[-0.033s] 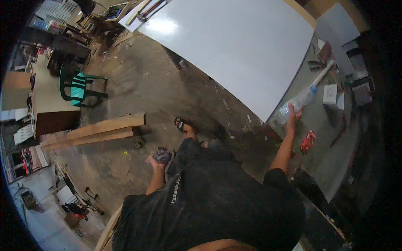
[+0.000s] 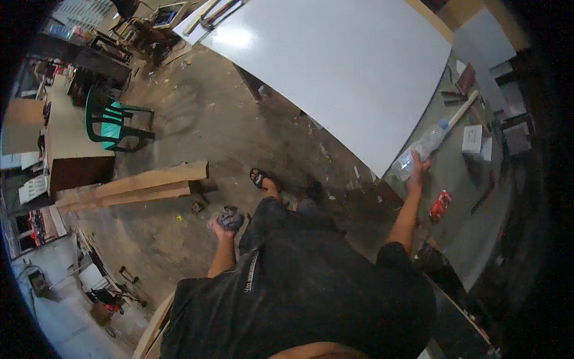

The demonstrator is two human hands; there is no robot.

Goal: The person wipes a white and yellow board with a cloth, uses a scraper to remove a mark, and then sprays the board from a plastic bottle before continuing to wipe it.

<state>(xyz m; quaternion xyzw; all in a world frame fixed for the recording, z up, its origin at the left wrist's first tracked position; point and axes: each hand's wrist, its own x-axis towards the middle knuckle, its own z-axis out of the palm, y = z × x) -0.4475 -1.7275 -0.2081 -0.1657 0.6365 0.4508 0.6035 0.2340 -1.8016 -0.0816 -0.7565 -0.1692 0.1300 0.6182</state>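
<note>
Low on my left, beside my thigh, my left hand is closed around a crumpled grey rag. On the right, my arm reaches forward, and my right hand grips a clear plastic bottle near its lower half. The bottle is tilted, its pale blue cap pointing up and to the right, over a greenish-grey tabletop. A pale wooden stick lies just past the cap. I cannot tell whether the bottle rests on the tabletop.
A large glossy white panel spreads ahead, with a hammer at its far left. A red packet and a white box sit on the right tabletop. Wooden beams and a green chair stand left, with debris on the floor.
The bottle's cap end has shifted slightly left, away from the stick. My left hand still holds the rag in about the same place.
</note>
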